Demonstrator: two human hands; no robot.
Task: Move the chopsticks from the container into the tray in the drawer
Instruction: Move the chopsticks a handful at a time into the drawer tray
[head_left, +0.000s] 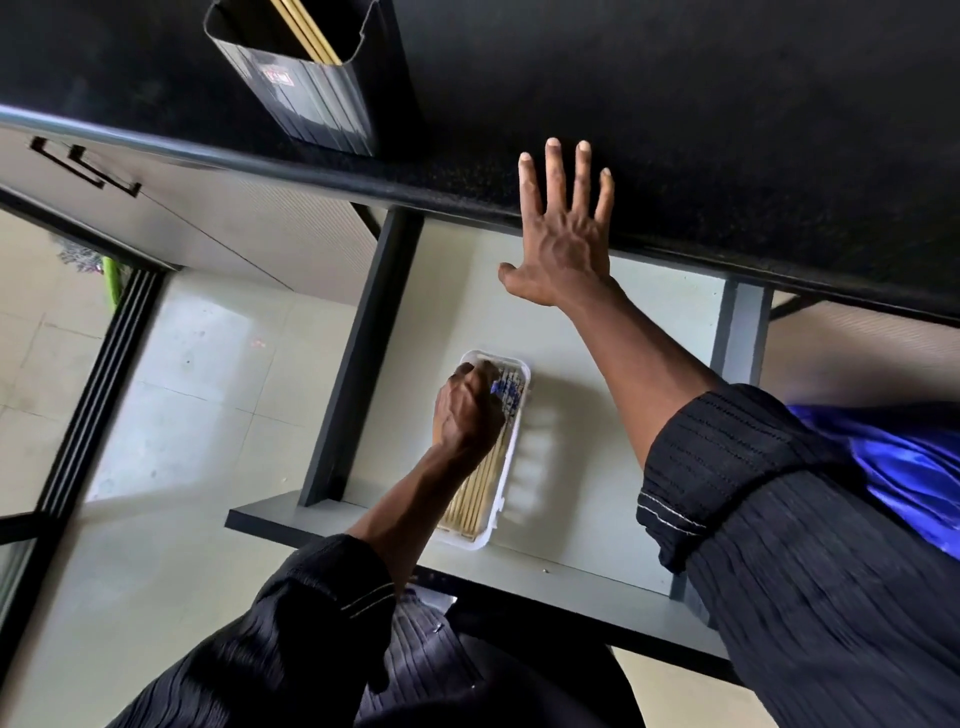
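- My left hand (467, 410) is in the lower middle of the frame. Its fingers are curled around the blue-patterned ends of a bundle of chopsticks (480, 486) lying lengthwise in the white tray (514, 462).
- The tray rests on the pale floor of the open drawer (613, 395), toward the drawer's left side.
- My right hand (563, 228) lies flat at upper centre with its fingers spread apart. It presses on the front edge of the black tabletop (727, 130) and holds nothing.
- At the upper left, the black container (311, 104) stands on the tabletop with a few yellow chopsticks (306, 31) inside, so I judge the job only partly done.
- If I raise the left hand before the fingers fully let go, sticks could come up with it. They could then tip over the tray's low rim and scatter across the drawer floor.
- The tray looks light, so a sideways tug from that hand could slide or skew it.
- The container is tall and narrow and stands near the tabletop's front edge. A hasty reach could knock it over and send the yellow chopsticks toward the floor at left.
- My body is close to the drawer front, and leaning in could push the drawer against my left forearm.
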